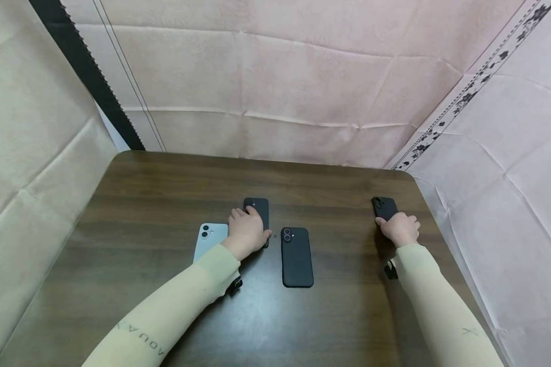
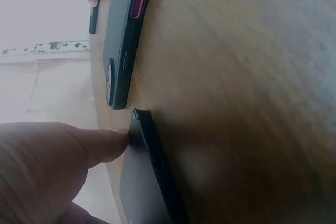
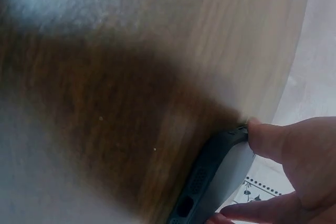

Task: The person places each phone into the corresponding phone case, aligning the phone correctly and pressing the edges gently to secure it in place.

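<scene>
The far-right phone points ahead and a bit left from the right grip, which pinches its near end; the left grip holds another dark phone.

Tabletop softly lit in head view, whitish glare reflected low centre. Broad shadow cast on it in right wrist view. Wrist views hazed, blurred.

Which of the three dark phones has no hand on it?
The middle dark phone, lying on the table. The left hand touches the left dark phone, and the right hand grips the right dark phone.
</scene>
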Demonstrator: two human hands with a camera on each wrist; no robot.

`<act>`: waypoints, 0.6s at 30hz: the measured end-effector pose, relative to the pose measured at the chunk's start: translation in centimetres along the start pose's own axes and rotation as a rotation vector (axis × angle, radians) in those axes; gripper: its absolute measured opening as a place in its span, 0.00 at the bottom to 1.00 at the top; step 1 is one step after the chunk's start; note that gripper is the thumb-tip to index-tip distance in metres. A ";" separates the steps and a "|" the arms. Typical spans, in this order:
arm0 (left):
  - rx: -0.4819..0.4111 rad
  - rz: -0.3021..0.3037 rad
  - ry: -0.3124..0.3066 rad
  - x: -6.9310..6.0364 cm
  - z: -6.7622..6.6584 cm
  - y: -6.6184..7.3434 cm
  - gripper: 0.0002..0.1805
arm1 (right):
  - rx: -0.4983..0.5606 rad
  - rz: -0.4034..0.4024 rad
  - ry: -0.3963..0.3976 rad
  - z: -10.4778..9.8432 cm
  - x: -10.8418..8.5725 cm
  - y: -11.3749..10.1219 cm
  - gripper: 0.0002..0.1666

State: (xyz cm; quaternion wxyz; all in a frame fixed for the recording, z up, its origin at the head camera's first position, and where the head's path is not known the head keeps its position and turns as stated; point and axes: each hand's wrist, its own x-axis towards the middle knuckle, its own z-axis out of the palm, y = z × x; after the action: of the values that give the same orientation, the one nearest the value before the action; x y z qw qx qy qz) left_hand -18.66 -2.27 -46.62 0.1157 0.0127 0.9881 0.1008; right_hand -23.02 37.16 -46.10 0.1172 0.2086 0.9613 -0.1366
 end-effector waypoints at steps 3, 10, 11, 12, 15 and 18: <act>0.009 0.020 0.022 -0.1 -0.1 0.1 0.50 | 0.003 0.008 -0.004 0.0 0.0 0.1 0.52; 0.008 0.030 0.025 -0.1 -0.2 0.1 0.47 | -0.001 -0.002 -0.007 -0.1 0.0 0.3 0.53; 0.010 0.030 0.023 -0.1 -0.2 0.1 0.47 | -0.003 -0.006 -0.009 -0.1 0.0 0.3 0.53; 0.012 0.032 0.024 -0.1 -0.2 0.1 0.47 | -0.005 -0.008 -0.012 -0.2 0.1 0.3 0.53; 0.000 0.036 0.032 -0.1 -0.2 0.1 0.46 | -0.012 -0.016 -0.018 -0.3 0.1 0.4 0.53; -0.025 0.033 0.050 0.0 -0.2 0.1 0.41 | -0.012 -0.016 -0.014 -0.4 0.0 0.3 0.53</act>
State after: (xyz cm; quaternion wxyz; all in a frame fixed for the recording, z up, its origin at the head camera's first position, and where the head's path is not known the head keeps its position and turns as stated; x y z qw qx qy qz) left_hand -18.71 -2.20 -46.43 0.0895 0.0249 0.9890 0.1155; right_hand -22.95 37.57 -45.81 0.1243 0.1994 0.9628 -0.1332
